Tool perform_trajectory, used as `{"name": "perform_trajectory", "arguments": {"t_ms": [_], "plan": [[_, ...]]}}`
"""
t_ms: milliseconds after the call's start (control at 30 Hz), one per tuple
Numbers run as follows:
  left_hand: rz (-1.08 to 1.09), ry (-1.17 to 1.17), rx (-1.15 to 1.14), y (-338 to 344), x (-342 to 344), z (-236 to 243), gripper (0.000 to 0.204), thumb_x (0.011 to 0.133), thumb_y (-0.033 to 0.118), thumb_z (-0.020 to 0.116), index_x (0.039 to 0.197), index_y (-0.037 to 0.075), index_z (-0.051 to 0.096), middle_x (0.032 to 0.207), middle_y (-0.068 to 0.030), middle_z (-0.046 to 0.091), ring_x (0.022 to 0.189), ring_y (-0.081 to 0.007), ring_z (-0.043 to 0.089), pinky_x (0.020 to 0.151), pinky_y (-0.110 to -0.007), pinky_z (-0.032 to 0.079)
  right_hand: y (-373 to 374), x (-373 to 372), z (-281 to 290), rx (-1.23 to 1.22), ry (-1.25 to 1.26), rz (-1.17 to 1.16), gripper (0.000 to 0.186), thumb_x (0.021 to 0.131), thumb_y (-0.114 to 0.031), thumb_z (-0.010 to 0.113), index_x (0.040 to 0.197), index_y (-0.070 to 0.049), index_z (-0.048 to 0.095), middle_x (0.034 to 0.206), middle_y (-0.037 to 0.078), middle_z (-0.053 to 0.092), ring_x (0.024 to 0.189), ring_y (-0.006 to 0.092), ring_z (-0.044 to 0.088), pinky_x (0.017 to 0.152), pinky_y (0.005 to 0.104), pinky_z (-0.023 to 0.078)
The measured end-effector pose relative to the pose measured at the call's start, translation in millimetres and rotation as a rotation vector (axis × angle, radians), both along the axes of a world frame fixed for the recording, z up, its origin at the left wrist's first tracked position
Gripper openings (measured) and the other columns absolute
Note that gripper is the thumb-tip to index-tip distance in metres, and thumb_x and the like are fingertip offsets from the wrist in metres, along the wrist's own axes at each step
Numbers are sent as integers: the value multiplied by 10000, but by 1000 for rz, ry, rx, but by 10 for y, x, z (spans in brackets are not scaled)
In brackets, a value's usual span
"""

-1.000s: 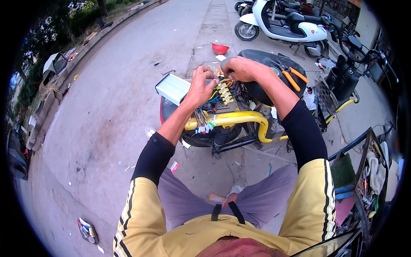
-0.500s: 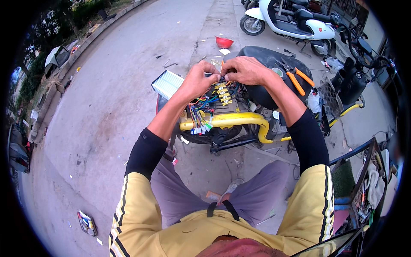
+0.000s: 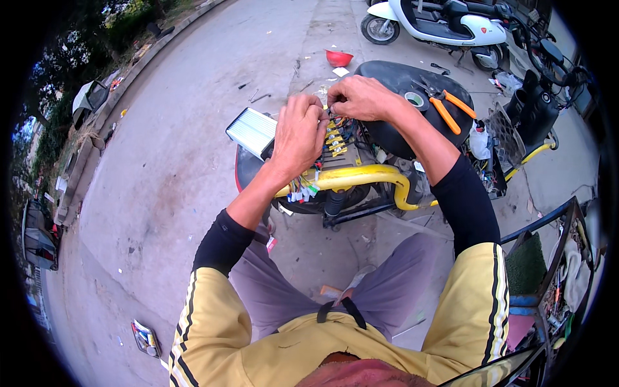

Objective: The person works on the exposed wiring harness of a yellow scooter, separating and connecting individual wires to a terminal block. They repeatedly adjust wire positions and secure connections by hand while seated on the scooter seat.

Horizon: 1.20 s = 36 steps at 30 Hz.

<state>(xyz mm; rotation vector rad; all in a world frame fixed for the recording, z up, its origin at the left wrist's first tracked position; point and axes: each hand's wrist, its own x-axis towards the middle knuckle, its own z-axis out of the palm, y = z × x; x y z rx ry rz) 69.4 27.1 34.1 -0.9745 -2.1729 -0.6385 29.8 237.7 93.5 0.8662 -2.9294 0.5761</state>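
Both my hands are over the wiring of a scooter with a yellow frame tube (image 3: 361,175). My left hand (image 3: 300,132) is closed, its back toward me, so whatever its curled fingers hold is hidden. Close beside it, my right hand (image 3: 362,99) pinches with thumb and forefinger above the wires; what lies in the pinch is too small to make out. Just below the fingers runs a row of yellow terminal pieces (image 3: 336,140). Loose wires with white and green plugs (image 3: 302,192) hang over the tube. A silver finned box (image 3: 251,131) lies left of my left hand.
On the black seat (image 3: 387,138) rest orange-handled pliers (image 3: 445,116) and a tape roll (image 3: 414,100). Beyond are a red bowl-shaped object (image 3: 338,59) and a white scooter (image 3: 438,26). A metal-framed cart with odds and ends (image 3: 541,271) stands at right.
My left hand has turned back-up and moved nearer, now covering part of the wires. My right hand has shifted slightly left, and the fingertips have come apart from each other.
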Motion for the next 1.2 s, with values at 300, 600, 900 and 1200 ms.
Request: {"name": "perform_trajectory", "arguments": {"t_ms": [300, 600, 900, 1200], "plan": [[0, -206, 198, -176, -86, 65, 220, 878, 195, 802, 968, 2, 749, 1058, -130, 644, 991, -274, 631, 847, -388, 500, 45, -23, -14, -89, -6, 11, 261, 904, -244, 688, 1081, -66, 761, 960, 148, 771, 921, 304, 733, 835, 423, 549], [27, -761, 219, 71, -364, 89, 444, 791, 335, 895, 935, -70, 783, 1106, -239, 678, 1090, -337, 654, 972, -430, 510, 74, -8, -7, -93, -39, 5, 258, 894, -237, 699, 1072, -60, 756, 955, 141, 763, 890, 288, 713, 829, 420, 542], [237, -74, -158, 164, -173, 83, 216, 807, 102, 769, 958, 2, 651, 1066, -163, 617, 1073, -349, 612, 909, -458, 509, 89, -56, -63, -68, -27, 21, 274, 879, -271, 687, 1056, -70, 746, 933, 139, 749, 885, 296, 702, 826, 428, 536], [360, 103, -273, 102, -324, -29, 297, 801, 81, 760, 1052, 31, 609, 965, -122, 662, 954, -350, 650, 846, -451, 518, 39, -12, 24, -45, -71, 26, 261, 863, -272, 703, 1024, -72, 749, 924, 127, 754, 872, 289, 707, 819, 422, 535]]}}
